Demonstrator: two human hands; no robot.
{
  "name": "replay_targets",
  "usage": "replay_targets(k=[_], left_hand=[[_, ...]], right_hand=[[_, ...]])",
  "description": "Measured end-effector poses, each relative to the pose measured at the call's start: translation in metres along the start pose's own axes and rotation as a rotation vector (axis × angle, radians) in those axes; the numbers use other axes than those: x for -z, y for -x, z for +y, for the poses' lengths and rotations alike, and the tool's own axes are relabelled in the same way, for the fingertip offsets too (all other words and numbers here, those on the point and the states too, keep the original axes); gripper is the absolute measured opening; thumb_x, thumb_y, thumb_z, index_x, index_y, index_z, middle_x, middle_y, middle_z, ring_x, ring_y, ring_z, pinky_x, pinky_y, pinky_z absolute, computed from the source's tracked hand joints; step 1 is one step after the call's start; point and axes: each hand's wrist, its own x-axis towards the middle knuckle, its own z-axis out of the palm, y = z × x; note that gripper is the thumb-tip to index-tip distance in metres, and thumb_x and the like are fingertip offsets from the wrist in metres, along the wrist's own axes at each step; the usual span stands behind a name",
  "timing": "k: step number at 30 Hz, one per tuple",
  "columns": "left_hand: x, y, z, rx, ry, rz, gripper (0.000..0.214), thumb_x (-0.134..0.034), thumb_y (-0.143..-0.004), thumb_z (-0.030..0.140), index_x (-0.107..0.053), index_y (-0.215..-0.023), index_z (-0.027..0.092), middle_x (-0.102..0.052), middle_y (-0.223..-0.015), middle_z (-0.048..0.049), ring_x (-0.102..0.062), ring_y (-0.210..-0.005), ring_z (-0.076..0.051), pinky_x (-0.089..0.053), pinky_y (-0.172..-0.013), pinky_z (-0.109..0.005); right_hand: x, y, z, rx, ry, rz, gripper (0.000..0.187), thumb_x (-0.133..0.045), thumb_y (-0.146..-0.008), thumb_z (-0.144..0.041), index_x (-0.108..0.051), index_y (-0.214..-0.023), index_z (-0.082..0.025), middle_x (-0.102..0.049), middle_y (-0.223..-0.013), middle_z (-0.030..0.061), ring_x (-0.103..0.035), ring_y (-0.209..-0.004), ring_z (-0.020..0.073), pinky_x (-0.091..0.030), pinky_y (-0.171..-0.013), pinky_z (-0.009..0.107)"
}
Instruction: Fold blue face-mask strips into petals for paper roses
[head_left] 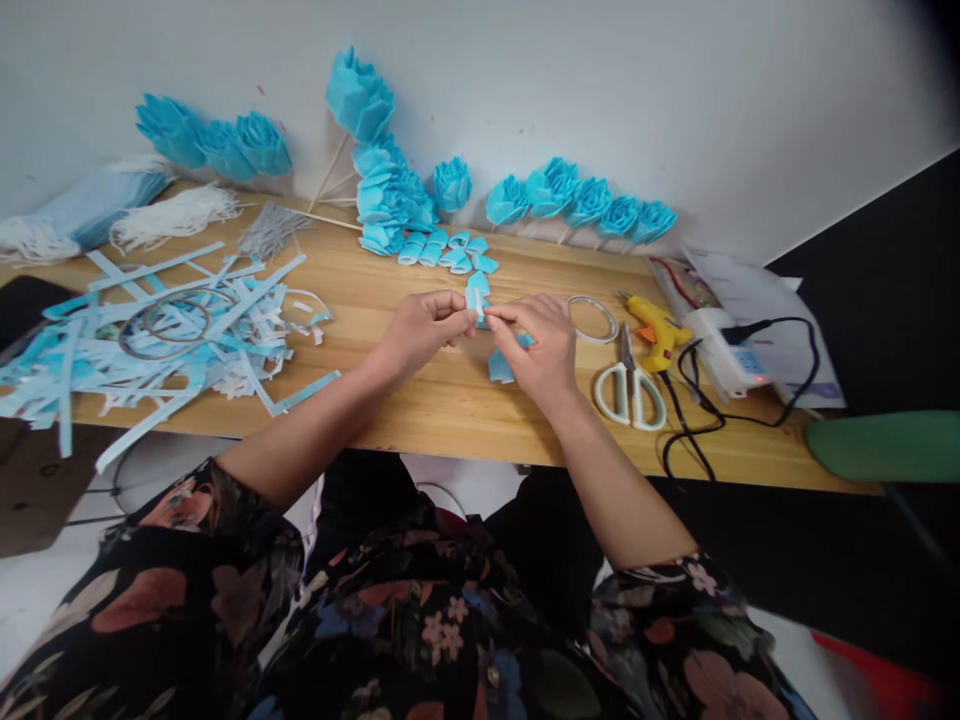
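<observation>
Between my fingertips is a small blue fabric petal (pixel 475 286) with a narrow white strip on it. My left hand (pixel 429 325) pinches it from the left side. From the right, my right hand (pixel 541 345) pinches at its lower edge, thumb and forefinger together. Partly hidden under my right hand lies another blue fabric piece (pixel 500 368) on the table. Just beyond my hands, several curled blue petals (pixel 436 250) are laid out in short rows. A roll of tape (pixel 592 319) lies flat by my right hand.
White-handled scissors (pixel 630 388), a yellow glue gun (pixel 654 330) and a corded power strip (pixel 727 350) are at the right. Blue fabric flowers (pixel 553 187) on sticks lean along the wall. Scrap strips (pixel 172 340) heap at the left, near stacked face masks (pixel 105 205) and white cords (pixel 176 215).
</observation>
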Motion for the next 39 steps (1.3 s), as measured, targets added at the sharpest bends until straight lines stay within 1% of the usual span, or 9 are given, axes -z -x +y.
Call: replay_targets(k=[6, 11, 18, 27, 31, 34, 37, 39], left_hand=[[0.0010, -0.0003, -0.0034, -0.022, -0.044, -0.012, 0.019, -0.064, -0.082, 0.022, -0.060, -0.064, 0.016, -0.060, -0.061, 0.0006, -0.044, -0.053, -0.007, -0.036, -0.055, -0.021], [0.0017, -0.0005, -0.0039, -0.017, -0.060, -0.016, 0.019, -0.064, -0.083, 0.021, -0.060, -0.064, 0.016, -0.058, -0.059, 0.0010, -0.044, -0.053, -0.007, -0.035, -0.054, -0.021], [0.0013, 0.0002, -0.0033, -0.017, -0.047, -0.013, 0.020, -0.064, -0.083, 0.020, -0.060, -0.065, 0.016, -0.057, -0.058, 0.0015, -0.043, -0.052, -0.007, -0.034, -0.054, -0.022], [0.0005, 0.0004, -0.0005, -0.009, -0.032, -0.009, 0.019, -0.065, -0.081, 0.023, -0.060, -0.065, 0.016, -0.058, -0.061, 0.0009, -0.045, -0.054, -0.007, -0.036, -0.055, -0.022], [0.0001, 0.0009, -0.0005, -0.018, -0.030, -0.009, 0.020, -0.066, -0.081, 0.027, -0.060, -0.065, 0.017, -0.059, -0.061, 0.0008, -0.044, -0.054, -0.007, -0.036, -0.055, -0.022], [-0.0003, 0.0011, -0.0009, -0.021, -0.026, -0.014, 0.020, -0.067, -0.080, 0.028, -0.060, -0.066, 0.017, -0.060, -0.063, 0.0007, -0.045, -0.054, -0.007, -0.037, -0.055, -0.022], [-0.0003, 0.0006, -0.0012, -0.021, -0.020, -0.023, 0.020, -0.068, -0.080, 0.029, -0.060, -0.067, 0.017, -0.061, -0.063, 0.0009, -0.046, -0.054, -0.007, -0.038, -0.055, -0.022], [0.0000, 0.0000, -0.0017, -0.025, -0.022, -0.025, 0.021, -0.069, -0.080, 0.029, -0.059, -0.066, 0.017, -0.060, -0.063, 0.0012, -0.046, -0.054, -0.007, -0.038, -0.055, -0.022]], right_hand=[[-0.0009, 0.0001, 0.0015, -0.048, -0.034, -0.019, 0.012, -0.065, -0.093, -0.029, -0.073, -0.085, -0.025, -0.075, -0.078, -0.0008, -0.067, -0.077, 0.0186, -0.045, -0.083, 0.037], [0.0000, 0.0001, 0.0004, -0.075, -0.066, -0.036, 0.015, -0.062, -0.094, -0.029, -0.072, -0.084, -0.025, -0.073, -0.077, -0.0009, -0.066, -0.077, 0.0184, -0.045, -0.082, 0.037], [0.0007, 0.0004, -0.0005, -0.077, -0.110, -0.028, 0.015, -0.062, -0.094, -0.027, -0.073, -0.084, -0.024, -0.074, -0.077, -0.0002, -0.066, -0.076, 0.0178, -0.046, -0.081, 0.036], [0.0006, -0.0003, -0.0015, -0.045, -0.075, 0.024, 0.014, -0.064, -0.093, -0.025, -0.073, -0.083, -0.023, -0.074, -0.075, -0.0006, -0.066, -0.074, 0.0170, -0.045, -0.080, 0.035], [0.0005, 0.0003, -0.0001, -0.035, -0.003, 0.008, 0.016, -0.061, -0.094, -0.028, -0.073, -0.084, -0.026, -0.075, -0.077, -0.0003, -0.066, -0.076, 0.0182, -0.045, -0.083, 0.038], [0.0003, 0.0010, 0.0005, -0.036, 0.043, 0.000, 0.017, -0.060, -0.094, -0.028, -0.072, -0.082, -0.027, -0.073, -0.077, -0.0002, -0.065, -0.077, 0.0192, -0.044, -0.086, 0.040], [0.0004, 0.0011, -0.0003, -0.061, 0.046, 0.021, 0.017, -0.060, -0.093, -0.027, -0.070, -0.079, -0.026, -0.071, -0.074, -0.0006, -0.064, -0.076, 0.0188, -0.044, -0.086, 0.040], [0.0009, 0.0006, -0.0015, -0.104, 0.025, 0.047, 0.016, -0.060, -0.092, -0.025, -0.069, -0.078, -0.025, -0.070, -0.072, -0.0008, -0.064, -0.075, 0.0183, -0.045, -0.084, 0.038]])
